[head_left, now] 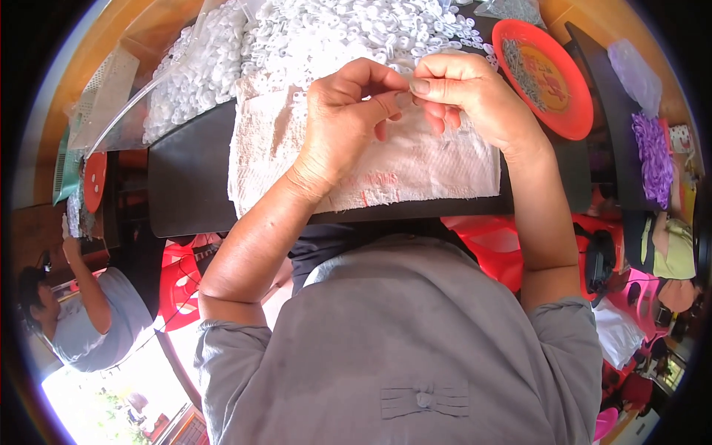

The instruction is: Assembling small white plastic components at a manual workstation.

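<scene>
a round red plastic plate (575, 111) sits at two o'clock on the dark tabletop (189, 182), holding a grey heap of small metal pieces along its left half over a yellow printed centre. at twelve o'clock a wide pile of small white plastic rings (348, 30) spreads loose across the table, and at eleven o'clock a clear plastic bag (182, 78) holds more of the same white pieces. the left hand (345, 122) and the right hand (471, 96) meet just below the pile, fingertips pressed together on a tiny pale piece (404, 98) pinched between them; it is too small to tell its shape, and it hangs just above a white towel (371, 167). that towel is nubby and wrinkled, faintly printed in red near its lower edge, and it covers the table's near side from the pile down to the front edge at six o'clock. the dark tabletop is smooth with a rounded corner at nine o'clock, bare only in a strip left of the towel. at ten o'clock a perforated pale tray (104, 93) leans beside the bag. at three o'clock a purple heap (654, 156) lies on another dark surface. at eight o'clock another person (89, 311) in a grey shirt sits near a small red lid (94, 180).
</scene>
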`<action>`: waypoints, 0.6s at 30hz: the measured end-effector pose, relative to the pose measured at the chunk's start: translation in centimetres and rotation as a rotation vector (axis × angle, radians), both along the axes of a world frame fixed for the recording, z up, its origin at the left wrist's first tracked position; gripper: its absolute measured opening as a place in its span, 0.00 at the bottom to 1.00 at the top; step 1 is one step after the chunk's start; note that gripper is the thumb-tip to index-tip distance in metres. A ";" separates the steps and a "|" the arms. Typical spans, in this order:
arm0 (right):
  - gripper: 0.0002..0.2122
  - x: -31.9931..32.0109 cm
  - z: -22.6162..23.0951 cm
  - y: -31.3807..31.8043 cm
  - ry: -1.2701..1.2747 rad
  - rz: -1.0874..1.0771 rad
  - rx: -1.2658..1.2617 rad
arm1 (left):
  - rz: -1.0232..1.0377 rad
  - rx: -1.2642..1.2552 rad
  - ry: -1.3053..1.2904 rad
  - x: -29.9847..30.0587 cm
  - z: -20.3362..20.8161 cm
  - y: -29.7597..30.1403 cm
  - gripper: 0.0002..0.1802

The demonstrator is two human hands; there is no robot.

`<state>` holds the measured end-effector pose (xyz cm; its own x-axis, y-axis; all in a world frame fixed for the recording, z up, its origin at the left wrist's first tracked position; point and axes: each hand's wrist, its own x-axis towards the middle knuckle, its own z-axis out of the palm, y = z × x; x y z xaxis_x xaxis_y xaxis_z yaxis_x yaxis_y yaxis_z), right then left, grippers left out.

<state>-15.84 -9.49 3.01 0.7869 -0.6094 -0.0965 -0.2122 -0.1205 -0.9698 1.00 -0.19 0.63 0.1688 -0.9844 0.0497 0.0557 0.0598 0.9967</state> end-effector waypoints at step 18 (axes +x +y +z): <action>0.11 0.0 0.1 0.1 0.021 0.005 -0.040 | 0.026 -0.200 -0.317 0.1 -0.7 0.5 0.05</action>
<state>-15.85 -9.43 3.09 0.7879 -0.6095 -0.0883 -0.2316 -0.1603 -0.9595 1.11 0.31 -0.11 0.1390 -0.9456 0.2941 -0.2580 0.2521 0.9327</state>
